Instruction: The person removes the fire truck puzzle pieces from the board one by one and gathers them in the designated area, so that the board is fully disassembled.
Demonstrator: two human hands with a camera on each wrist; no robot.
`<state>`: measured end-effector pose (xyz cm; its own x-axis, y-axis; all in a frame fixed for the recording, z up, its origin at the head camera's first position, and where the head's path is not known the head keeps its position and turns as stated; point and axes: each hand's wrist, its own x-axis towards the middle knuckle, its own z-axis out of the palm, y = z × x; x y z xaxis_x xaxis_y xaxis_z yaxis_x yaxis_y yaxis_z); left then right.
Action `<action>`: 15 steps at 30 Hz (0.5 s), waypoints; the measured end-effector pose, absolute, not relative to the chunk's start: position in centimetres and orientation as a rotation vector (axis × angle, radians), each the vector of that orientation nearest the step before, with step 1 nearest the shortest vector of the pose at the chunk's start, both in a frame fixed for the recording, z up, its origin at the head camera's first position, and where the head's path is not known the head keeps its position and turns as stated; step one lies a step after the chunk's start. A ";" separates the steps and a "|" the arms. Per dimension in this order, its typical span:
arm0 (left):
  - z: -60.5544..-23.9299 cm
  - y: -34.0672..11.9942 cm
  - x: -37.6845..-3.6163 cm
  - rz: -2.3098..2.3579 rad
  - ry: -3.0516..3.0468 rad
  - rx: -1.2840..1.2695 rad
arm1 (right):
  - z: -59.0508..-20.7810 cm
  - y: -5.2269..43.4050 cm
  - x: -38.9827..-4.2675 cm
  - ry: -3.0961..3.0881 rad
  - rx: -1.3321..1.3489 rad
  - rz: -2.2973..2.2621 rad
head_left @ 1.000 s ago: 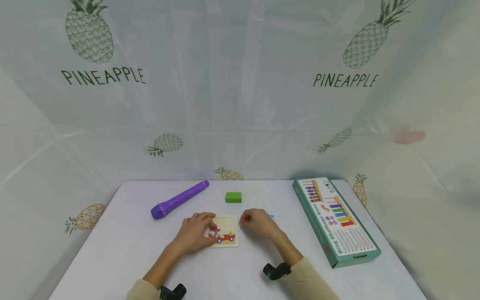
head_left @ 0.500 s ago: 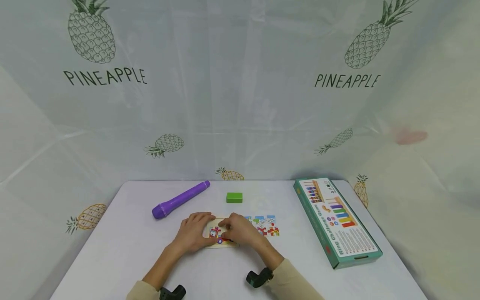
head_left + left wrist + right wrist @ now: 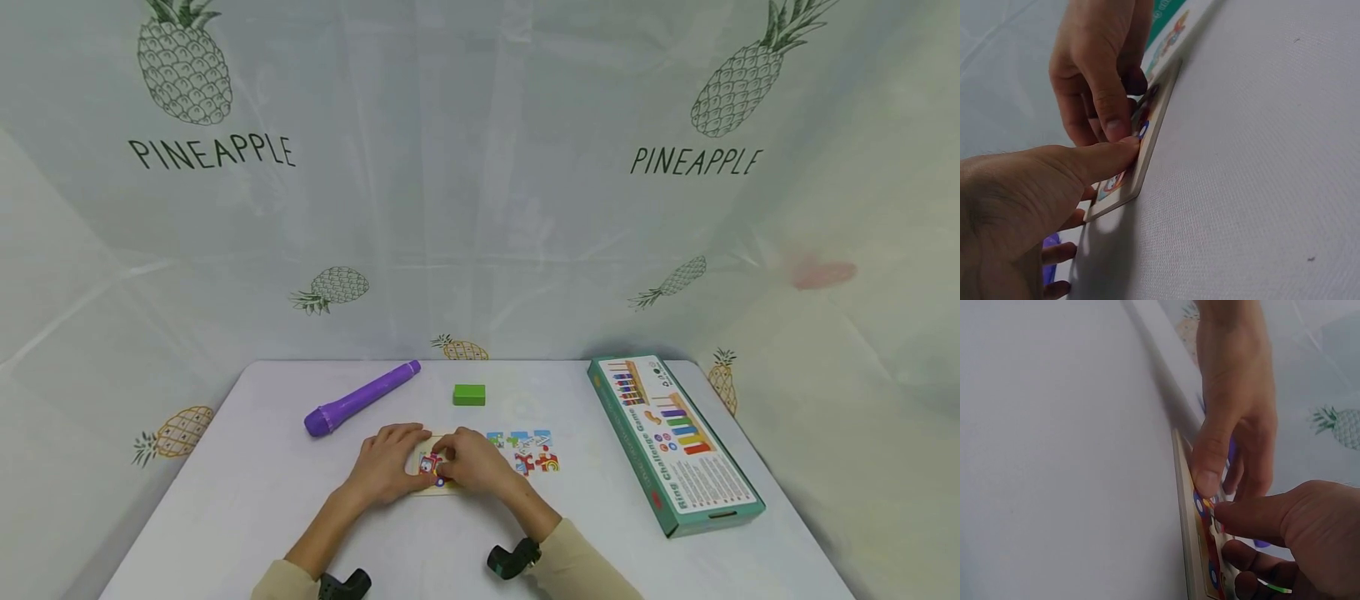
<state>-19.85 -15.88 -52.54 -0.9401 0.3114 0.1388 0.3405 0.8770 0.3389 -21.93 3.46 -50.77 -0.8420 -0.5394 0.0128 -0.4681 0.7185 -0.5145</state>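
Observation:
A small wooden jigsaw board, with a red vehicle picture, lies flat on the table. My left hand holds its left side, thumb lying across the picture near the lower edge. Over the board's right half, my right hand pinches what looks like a thin puzzle piece, mostly hidden by the fingers. The right thumb almost meets the left one at the board's face. To the right of the board lie several loose puzzle pieces, blue ones behind red and yellow ones.
A purple microphone-shaped stick lies back left. Behind the board sits a green block. On the right, a long green and white game box lies slanted. A pineapple-print curtain rises beyond the white table.
My right hand has moved left from beside the board onto its right half, exposing the loose pieces, then shifted slightly. The left hand stays on the board.

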 end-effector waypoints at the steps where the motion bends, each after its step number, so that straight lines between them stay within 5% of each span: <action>1: -52.5 -15.9 -19.9 -0.561 -2.965 -0.519 | -50.7 3.5 -21.9 2.783 -0.818 -0.784; 15: -52.5 -15.9 -19.7 -0.570 -2.941 -0.537 | -50.6 3.5 -22.0 2.755 -0.775 -0.966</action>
